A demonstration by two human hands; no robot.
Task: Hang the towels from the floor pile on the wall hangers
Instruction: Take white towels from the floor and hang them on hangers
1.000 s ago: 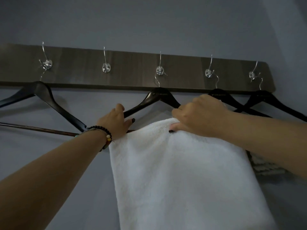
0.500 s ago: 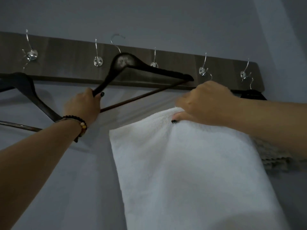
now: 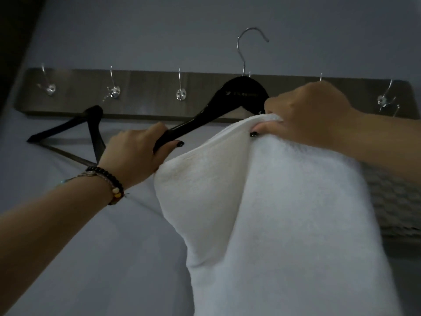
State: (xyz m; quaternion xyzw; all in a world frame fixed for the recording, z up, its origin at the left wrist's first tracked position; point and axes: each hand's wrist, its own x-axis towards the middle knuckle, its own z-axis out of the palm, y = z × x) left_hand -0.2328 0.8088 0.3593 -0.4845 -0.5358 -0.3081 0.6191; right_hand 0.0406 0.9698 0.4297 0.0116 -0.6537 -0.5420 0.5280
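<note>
- Centrally, the left hand is clamping the glossy black wooden hanger's lower-left arm.
- Rightward, the right hand is pinching the white terry towel, draping beneath the hanger's hidden arm.

A beaded bracelet is sitting at lower left, with a thinner band just beside it. A grey wall is filling the background, and a dark strip is edging the far left.

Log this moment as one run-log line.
left hand: grips black hanger, off its hook | right hand: pinches white towel top edge at hanger | step: towel not yet hung
</note>
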